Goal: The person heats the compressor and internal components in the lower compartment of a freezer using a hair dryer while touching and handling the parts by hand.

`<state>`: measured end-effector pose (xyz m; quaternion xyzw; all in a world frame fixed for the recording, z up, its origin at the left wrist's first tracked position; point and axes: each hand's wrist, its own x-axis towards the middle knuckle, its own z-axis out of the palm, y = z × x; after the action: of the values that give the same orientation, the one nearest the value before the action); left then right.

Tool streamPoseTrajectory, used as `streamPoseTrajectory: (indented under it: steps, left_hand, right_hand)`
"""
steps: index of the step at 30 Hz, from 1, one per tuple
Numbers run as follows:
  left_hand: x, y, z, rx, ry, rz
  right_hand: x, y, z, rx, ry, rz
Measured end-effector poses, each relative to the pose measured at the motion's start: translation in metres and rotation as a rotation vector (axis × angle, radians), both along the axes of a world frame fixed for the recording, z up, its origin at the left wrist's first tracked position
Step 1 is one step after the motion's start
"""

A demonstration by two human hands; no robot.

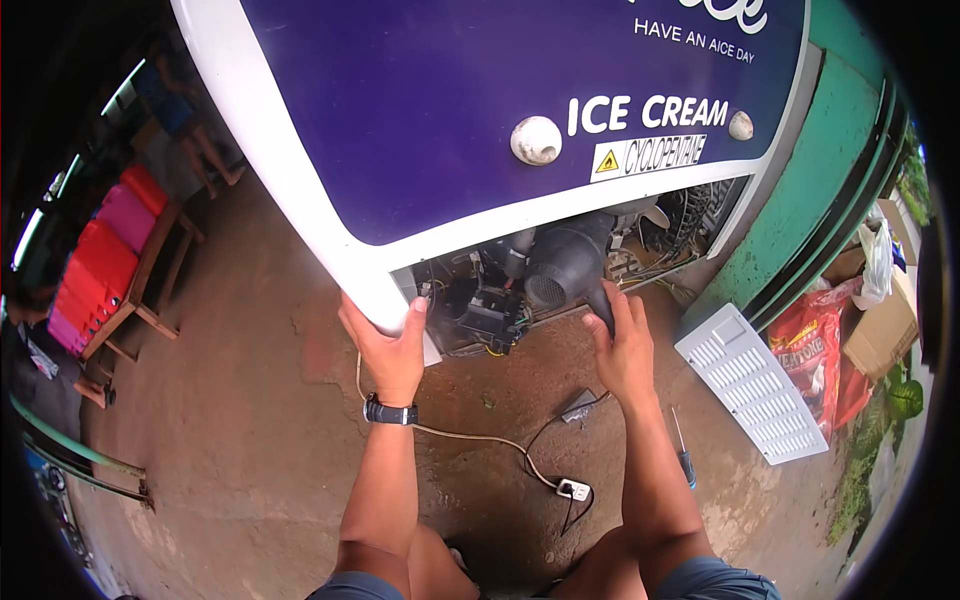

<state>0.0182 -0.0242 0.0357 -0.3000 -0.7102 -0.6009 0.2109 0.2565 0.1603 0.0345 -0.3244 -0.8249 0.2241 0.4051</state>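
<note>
A purple and white ice cream freezer (450,110) has its lower compartment uncovered, showing wiring, a fan and a black compressor part (490,310). My right hand (622,345) is wrapped round the handle of a black hair dryer (565,262), which is held in front of the opening. My left hand (388,345), below which a black wristwatch (390,411) shows, grips the freezer's white lower left corner, thumb on the near side. The dryer's nozzle end is partly hidden inside the compartment.
A white louvred panel (755,385) leans at the right, near a screwdriver (687,465). A white socket (573,489) with cords lies on the wet floor. Red and pink containers (95,270) stand on a wooden bench (150,290) at the left. A person's legs (205,150) show behind.
</note>
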Motion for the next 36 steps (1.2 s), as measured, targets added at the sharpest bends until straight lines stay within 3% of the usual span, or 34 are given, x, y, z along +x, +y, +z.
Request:
streamPoseTrajectory:
  steps: [36]
  left_hand:
    - [-0.0001,-0.0024,0.0023,-0.020,0.015,0.011]
  right_hand:
    - [-0.0022,-0.0045,0.0029,0.003,-0.015,-0.006]
